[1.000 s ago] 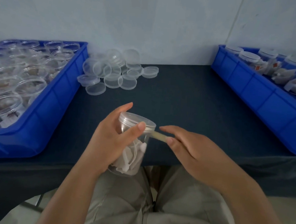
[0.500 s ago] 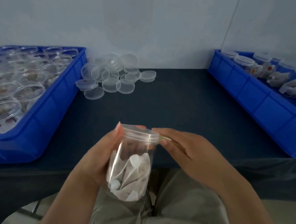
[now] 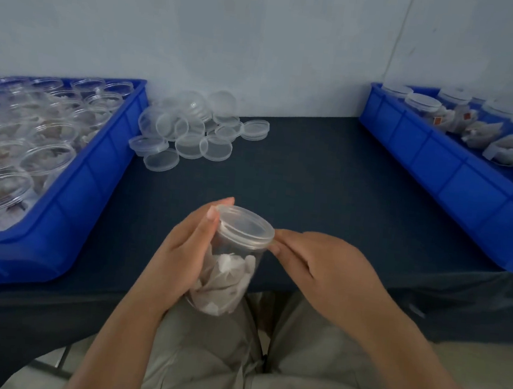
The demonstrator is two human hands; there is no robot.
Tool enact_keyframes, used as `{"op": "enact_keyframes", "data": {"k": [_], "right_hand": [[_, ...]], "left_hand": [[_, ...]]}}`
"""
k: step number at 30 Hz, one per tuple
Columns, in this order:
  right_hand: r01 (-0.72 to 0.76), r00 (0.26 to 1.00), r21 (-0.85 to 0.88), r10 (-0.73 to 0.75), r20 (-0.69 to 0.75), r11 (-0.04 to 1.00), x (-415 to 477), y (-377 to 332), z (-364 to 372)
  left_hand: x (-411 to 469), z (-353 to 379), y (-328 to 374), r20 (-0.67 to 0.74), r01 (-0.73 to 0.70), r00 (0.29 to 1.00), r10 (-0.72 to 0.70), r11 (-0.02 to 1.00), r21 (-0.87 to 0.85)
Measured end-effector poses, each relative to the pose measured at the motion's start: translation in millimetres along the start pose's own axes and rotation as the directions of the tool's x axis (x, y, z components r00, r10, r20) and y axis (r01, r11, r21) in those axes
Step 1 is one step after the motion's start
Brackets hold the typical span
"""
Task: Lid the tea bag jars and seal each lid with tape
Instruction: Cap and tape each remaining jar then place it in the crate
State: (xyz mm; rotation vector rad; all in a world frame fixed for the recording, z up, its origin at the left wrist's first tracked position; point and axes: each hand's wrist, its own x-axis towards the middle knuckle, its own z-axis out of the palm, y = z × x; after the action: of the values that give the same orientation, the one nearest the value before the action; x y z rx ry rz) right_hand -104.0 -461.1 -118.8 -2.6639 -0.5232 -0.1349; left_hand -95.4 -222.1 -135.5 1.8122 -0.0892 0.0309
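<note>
The left hand's (image 3: 177,258) fingers were curled round the jar (image 3: 229,273), thumb up its near side to the lid's edge and a fingertip (image 3: 227,201) showing past the far rim. The right hand's (image 3: 320,269) fingers (image 3: 280,238) lay nearly straight, tips pressed to the side of the lid (image 3: 245,227); whether tape sat beneath them could not be told. Both hands held the jar in the air over the lap (image 3: 217,363), just at the near edge of the dark table (image 3: 312,184).

Nothing stood between the hands and the table. A heap of loose clear lids (image 3: 192,131) lay at the back against the wall, just beside the left blue bin (image 3: 70,195), which was packed with open jars (image 3: 17,155). Well apart on the right, another blue bin (image 3: 457,182) held lidded jars (image 3: 423,103), some lying on their sides.

The held jar was clear plastic, tilted with its top away from the person. Its lid was on. White tea bags (image 3: 225,282) were crumpled in the lower half.
</note>
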Motion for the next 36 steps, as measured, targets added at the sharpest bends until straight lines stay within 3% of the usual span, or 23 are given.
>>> {"op": "enact_keyframes", "data": {"k": [4,9,14,18,22,25,29,33,36], "right_hand": [[-0.022,0.999,-0.042,0.021,-0.027,0.999,0.4,-10.1,8.0],[-0.004,0.998,0.089,0.010,-0.060,0.996,-0.9,-13.3,18.1],[0.025,0.999,0.127,-0.019,-0.050,0.992,-1.5,-13.7,20.5],[0.014,1.000,0.052,-0.013,-0.012,0.999,-0.3,-18.5,26.8],[0.024,1.000,0.141,-0.025,0.012,0.990,-0.2,-17.2,22.4],[0.046,0.998,0.182,-0.051,0.027,0.982,0.3,-11.3,18.1],[0.008,0.996,0.125,-0.019,0.088,0.992,3.4,0.2,10.5],[0.015,0.996,0.165,-0.029,0.084,0.986,4.3,5.9,4.1],[0.006,0.998,0.147,-0.016,0.068,0.989,3.6,5.9,5.1]], "left_hand": [[-0.2,6.7,3.0,-0.020,-0.080,0.996,0.084,0.982,0.174],[0.4,8.7,5.5,-0.105,-0.141,0.977,0.185,0.934,0.328],[6.6,0.7,4.5,-0.095,-0.094,0.984,0.151,0.891,0.444],[2.6,4.3,5.2,-0.078,-0.112,0.986,0.148,0.931,0.347],[1.9,9.1,2.6,-0.192,-0.122,0.964,0.182,0.949,0.290],[3.0,4.4,1.0,-0.196,-0.093,0.971,0.136,0.972,0.214],[1.4,-3.9,5.4,-0.133,-0.062,0.988,0.073,0.995,0.081],[-4.0,-6.4,3.8,0.089,0.070,0.995,-0.046,0.956,-0.285],[-5.0,-3.8,1.7,0.158,0.097,0.986,-0.048,0.942,-0.320]]}}
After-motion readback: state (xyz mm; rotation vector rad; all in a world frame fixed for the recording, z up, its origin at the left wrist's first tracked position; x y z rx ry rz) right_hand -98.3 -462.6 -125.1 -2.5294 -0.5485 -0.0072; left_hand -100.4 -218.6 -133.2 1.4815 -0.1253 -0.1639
